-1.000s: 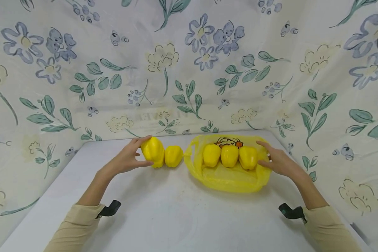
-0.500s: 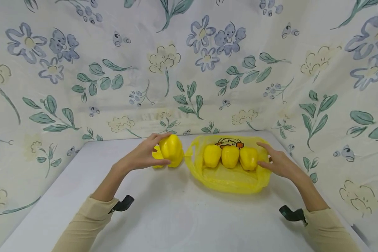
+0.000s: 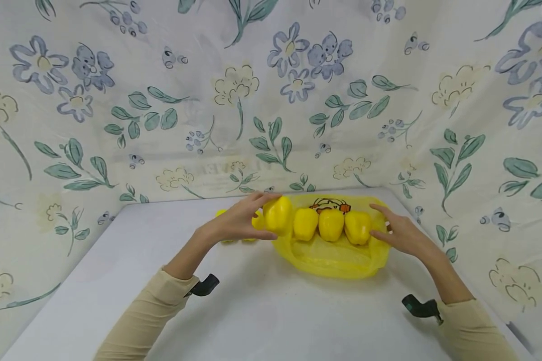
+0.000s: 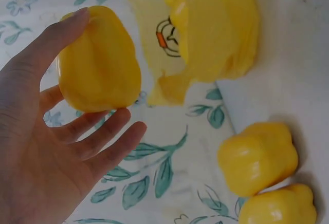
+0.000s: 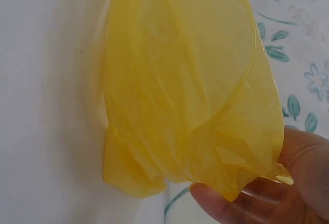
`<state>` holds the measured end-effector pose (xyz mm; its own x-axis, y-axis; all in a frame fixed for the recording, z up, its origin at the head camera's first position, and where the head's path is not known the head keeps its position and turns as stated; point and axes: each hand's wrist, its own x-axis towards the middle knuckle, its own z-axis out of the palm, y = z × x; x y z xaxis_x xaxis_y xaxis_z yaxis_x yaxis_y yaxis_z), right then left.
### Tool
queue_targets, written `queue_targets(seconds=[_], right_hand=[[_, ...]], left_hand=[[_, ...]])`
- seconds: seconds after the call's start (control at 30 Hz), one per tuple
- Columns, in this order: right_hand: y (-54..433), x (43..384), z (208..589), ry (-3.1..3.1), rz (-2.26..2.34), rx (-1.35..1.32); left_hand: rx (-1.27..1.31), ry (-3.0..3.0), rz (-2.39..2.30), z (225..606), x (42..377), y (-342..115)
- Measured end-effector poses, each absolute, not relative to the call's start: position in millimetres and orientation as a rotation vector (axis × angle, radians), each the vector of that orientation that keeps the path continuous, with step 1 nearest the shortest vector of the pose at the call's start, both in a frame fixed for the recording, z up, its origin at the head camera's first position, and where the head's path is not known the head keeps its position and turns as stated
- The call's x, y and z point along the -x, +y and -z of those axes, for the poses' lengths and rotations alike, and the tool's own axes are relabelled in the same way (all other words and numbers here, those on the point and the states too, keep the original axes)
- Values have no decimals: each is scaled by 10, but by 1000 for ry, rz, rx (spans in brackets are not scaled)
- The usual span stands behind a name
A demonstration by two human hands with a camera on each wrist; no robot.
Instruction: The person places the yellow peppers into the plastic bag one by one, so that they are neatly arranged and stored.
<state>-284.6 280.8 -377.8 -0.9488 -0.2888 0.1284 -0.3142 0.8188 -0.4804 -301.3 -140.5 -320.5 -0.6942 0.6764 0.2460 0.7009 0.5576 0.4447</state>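
My left hand (image 3: 239, 218) grips a yellow bell pepper (image 3: 277, 215) between thumb and fingers. It holds the pepper up at the left end of a thin yellow plastic bag (image 3: 331, 260). In the left wrist view, this bell pepper (image 4: 100, 62) lies against the fingers, with the outer ones spread below it. Three more bell peppers (image 3: 331, 224) sit in a row in the bag's wide mouth. At the bag's right end, my right hand (image 3: 399, 230) holds the plastic, thumb and fingers curved about its edge; the right wrist view shows the crumpled bag (image 5: 180, 106) at the fingers.
Two more yellow bell peppers (image 4: 257, 157) stand side by side on the white table (image 3: 271, 311), largely hidden behind my left hand in the head view. A floral cloth (image 3: 271, 100) hangs behind and beside the table.
My left hand has carried its bell pepper rightward, past the two peppers on the table, to the bag's left end. The right hand and the bag stay nearly in place.
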Motion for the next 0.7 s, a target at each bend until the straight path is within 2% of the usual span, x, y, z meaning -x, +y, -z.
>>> queue_targets(seconds=[0.7], right_hand=[[2854, 2860, 3786, -2936, -793, -492]], left_hand=[[1458, -2798, 629, 3507, 3165, -241]])
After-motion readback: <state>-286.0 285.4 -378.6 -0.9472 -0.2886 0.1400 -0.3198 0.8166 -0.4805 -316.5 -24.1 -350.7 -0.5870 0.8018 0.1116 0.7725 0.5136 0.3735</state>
